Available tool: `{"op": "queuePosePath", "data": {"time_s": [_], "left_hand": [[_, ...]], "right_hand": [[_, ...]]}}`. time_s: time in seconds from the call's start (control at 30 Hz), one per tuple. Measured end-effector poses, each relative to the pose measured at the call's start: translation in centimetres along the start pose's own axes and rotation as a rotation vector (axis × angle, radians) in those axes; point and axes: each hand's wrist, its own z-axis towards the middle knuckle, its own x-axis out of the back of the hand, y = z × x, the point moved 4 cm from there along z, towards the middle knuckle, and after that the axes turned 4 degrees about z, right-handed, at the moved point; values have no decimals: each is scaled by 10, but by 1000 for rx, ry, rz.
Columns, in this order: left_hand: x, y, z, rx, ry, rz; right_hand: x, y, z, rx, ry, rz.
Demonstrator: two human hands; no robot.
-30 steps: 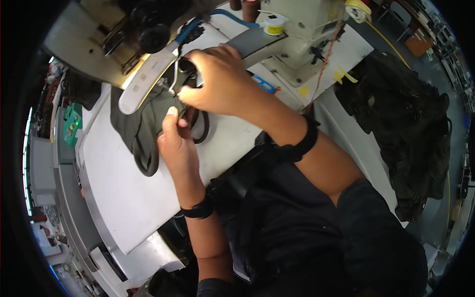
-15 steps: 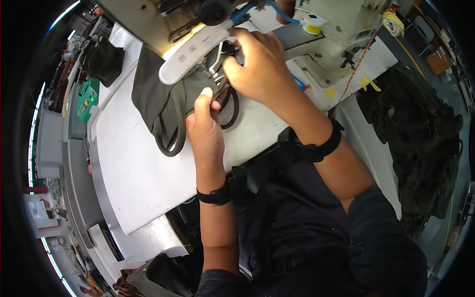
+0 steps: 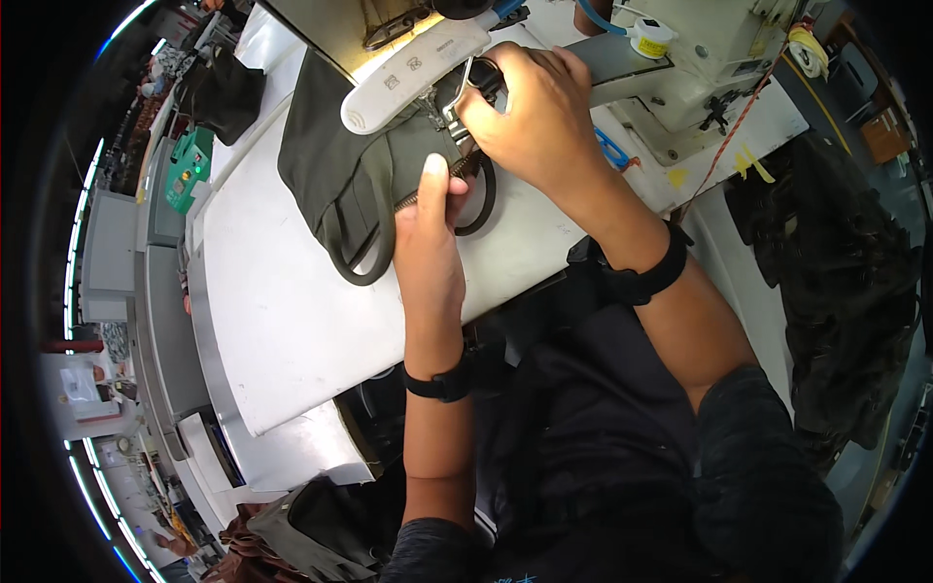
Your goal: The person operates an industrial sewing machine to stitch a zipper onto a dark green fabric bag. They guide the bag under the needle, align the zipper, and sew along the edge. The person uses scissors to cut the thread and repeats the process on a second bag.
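Note:
A dark olive fabric bag (image 3: 326, 160) with looped, tube-like handles (image 3: 387, 228) lies under the head of a sewing machine (image 3: 326, 34). My left hand (image 3: 432, 238) grips the bag's near edge, thumb on top, where a toothed strip like a zipper (image 3: 408, 201) shows. Just beyond, my right hand (image 3: 539, 112) is curled beside the metal presser foot (image 3: 455, 121). Its thumb and forefinger bend round the metal parts there, and the other fingertips are hidden, so what it grips is unclear. A white elongated lamp (image 3: 413, 83) partly covers the sewing spot.
The white tabletop (image 3: 292, 321) spreads toward me on the left. On the right stand the machine's body (image 3: 724, 49) and a small white spool-like container (image 3: 649, 39). Dark garments or bags (image 3: 836, 301) hang in a heap at far right. A green control box (image 3: 188, 170) sits at left.
The whole view has shifted slightly, so the scene sits further right and a little higher. Both hands stay at the presser foot; my left hand still grips the bag, and my right fingers have bent slightly.

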Motion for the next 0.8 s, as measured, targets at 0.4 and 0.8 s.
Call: {"op": "queuePosePath", "data": {"time_s": [0.4, 0.8], "left_hand": [[-12, 69, -23, -683, 210, 1103], [11, 71, 12, -341, 26, 852]], "right_hand": [[3, -1, -4, 33, 15, -17], [5, -3, -5, 28, -28, -34]]}}
